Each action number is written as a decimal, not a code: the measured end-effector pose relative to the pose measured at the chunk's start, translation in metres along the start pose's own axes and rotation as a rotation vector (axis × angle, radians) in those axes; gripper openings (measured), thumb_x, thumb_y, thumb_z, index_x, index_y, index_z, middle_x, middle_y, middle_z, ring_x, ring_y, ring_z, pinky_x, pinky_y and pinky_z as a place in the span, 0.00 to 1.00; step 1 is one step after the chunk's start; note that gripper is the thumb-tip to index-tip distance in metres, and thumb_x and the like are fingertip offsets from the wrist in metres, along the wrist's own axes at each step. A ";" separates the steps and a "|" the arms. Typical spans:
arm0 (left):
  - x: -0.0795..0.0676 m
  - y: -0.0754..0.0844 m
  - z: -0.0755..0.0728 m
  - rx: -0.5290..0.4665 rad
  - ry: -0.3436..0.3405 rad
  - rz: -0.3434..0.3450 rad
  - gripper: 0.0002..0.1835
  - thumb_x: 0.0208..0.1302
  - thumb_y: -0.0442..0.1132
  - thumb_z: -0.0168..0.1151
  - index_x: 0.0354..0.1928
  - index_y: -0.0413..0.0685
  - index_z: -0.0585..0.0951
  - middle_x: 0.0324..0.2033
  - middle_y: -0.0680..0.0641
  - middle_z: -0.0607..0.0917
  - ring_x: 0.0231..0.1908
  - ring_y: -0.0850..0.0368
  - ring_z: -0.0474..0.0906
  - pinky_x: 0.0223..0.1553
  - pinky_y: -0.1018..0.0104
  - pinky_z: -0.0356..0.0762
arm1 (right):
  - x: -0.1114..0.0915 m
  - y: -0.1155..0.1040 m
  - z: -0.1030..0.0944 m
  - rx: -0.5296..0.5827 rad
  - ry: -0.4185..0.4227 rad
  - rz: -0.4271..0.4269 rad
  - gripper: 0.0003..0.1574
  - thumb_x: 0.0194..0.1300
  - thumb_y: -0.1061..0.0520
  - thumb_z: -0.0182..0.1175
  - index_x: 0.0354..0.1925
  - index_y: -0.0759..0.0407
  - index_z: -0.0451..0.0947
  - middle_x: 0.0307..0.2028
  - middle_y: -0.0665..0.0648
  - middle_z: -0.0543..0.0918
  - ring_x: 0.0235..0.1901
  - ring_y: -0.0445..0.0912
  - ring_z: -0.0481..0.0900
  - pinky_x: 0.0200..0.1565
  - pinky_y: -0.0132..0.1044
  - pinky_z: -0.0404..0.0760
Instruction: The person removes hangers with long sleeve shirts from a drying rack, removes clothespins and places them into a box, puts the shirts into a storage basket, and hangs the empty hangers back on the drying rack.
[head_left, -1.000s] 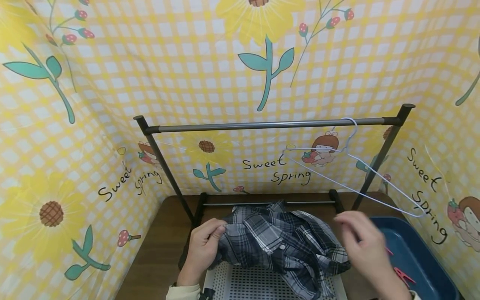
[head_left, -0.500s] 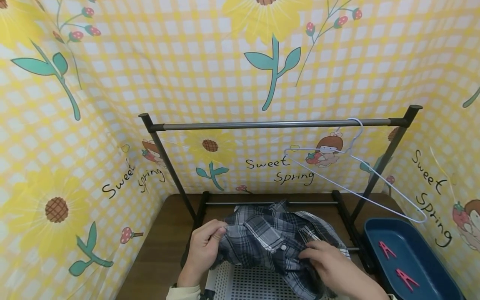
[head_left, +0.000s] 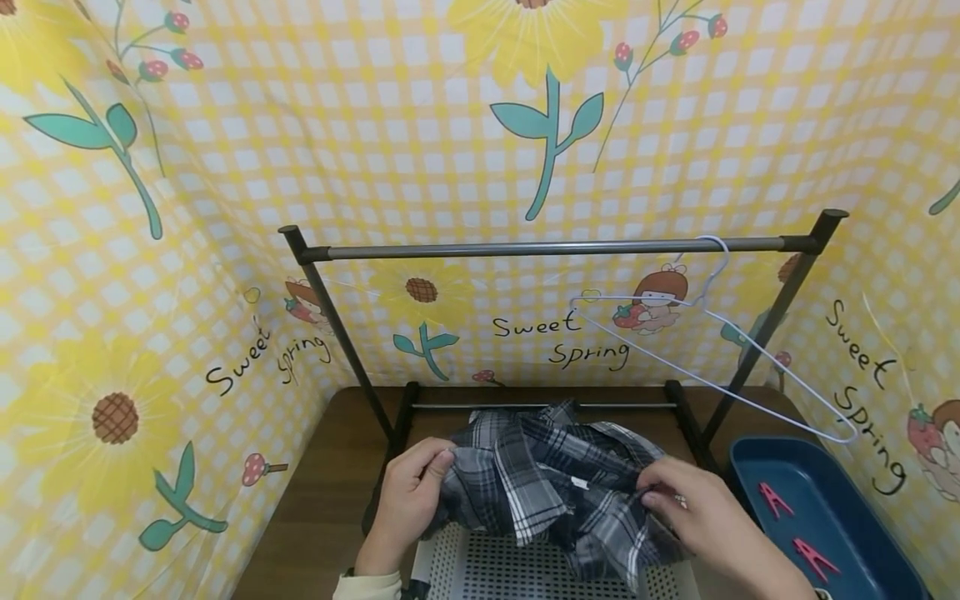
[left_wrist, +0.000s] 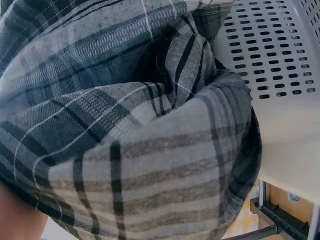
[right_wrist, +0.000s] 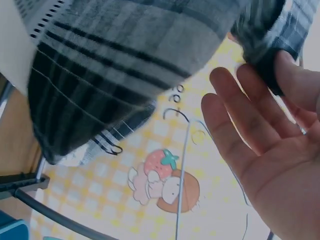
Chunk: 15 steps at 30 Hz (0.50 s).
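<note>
A black, grey and white plaid shirt [head_left: 517, 483] lies bunched over a white perforated basket [head_left: 498, 571] in the head view. My left hand [head_left: 408, 492] grips the shirt's left side between thumb and curled fingers. At its right part, my right hand [head_left: 701, 508] pinches the cloth, and a small white label shows between the folds. In the left wrist view the draped shirt [left_wrist: 165, 160] covers most of the hand. The right wrist view has the thumb of my right hand [right_wrist: 270, 135] pressing a dark edge of cloth against a finger, while other fingers extend.
A dark metal rack [head_left: 525, 250] stands behind the basket, with a pale wire hanger [head_left: 712, 383] hooked on its bar at the right. Two red clothespins [head_left: 813, 558] lie in a blue tray [head_left: 862, 517] on the right. Patterned cloth surrounds the brown table [head_left: 300, 500].
My right hand has come leftward from over the tray to the shirt and taken hold of it, then drawn the cloth rightward, turning a flap and baring the label. My left hand keeps its place.
</note>
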<state>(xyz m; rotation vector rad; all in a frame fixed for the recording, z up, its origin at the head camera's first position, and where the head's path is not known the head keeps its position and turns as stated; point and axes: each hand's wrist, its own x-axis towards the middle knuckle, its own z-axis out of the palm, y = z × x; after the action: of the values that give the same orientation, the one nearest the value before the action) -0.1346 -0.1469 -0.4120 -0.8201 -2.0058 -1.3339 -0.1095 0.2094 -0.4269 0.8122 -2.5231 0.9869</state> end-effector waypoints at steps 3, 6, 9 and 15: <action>-0.005 -0.010 0.002 0.004 -0.031 -0.023 0.13 0.55 0.16 0.57 0.33 0.40 0.79 0.24 0.47 0.78 0.24 0.56 0.73 0.29 0.72 0.70 | -0.001 -0.002 -0.004 0.004 0.071 -0.004 0.25 0.54 0.72 0.65 0.37 0.44 0.71 0.39 0.40 0.75 0.38 0.36 0.76 0.35 0.31 0.76; -0.012 -0.019 0.006 0.021 -0.075 -0.056 0.12 0.58 0.19 0.57 0.34 0.44 0.80 0.26 0.49 0.80 0.26 0.58 0.75 0.29 0.71 0.72 | -0.003 -0.007 -0.004 -0.012 0.095 0.048 0.22 0.58 0.68 0.64 0.37 0.42 0.69 0.45 0.41 0.76 0.43 0.39 0.77 0.38 0.32 0.76; -0.020 -0.021 0.009 0.027 -0.168 -0.122 0.09 0.63 0.26 0.57 0.36 0.50 0.80 0.28 0.54 0.80 0.27 0.61 0.75 0.30 0.69 0.73 | -0.007 -0.014 -0.001 -0.020 0.104 0.095 0.22 0.57 0.65 0.66 0.36 0.40 0.69 0.44 0.40 0.78 0.43 0.38 0.77 0.38 0.34 0.77; -0.032 -0.009 0.014 0.057 -0.514 -0.233 0.04 0.67 0.41 0.57 0.36 0.61 0.79 0.29 0.63 0.76 0.28 0.68 0.71 0.29 0.69 0.72 | -0.014 -0.027 0.013 -0.012 -0.004 0.112 0.23 0.51 0.68 0.68 0.40 0.46 0.72 0.38 0.40 0.77 0.35 0.35 0.76 0.34 0.34 0.78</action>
<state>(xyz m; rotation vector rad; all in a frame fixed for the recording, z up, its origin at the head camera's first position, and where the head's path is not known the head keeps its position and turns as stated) -0.1226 -0.1415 -0.4457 -1.0031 -2.5928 -1.2712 -0.0829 0.1894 -0.4286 0.6763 -2.5993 1.0040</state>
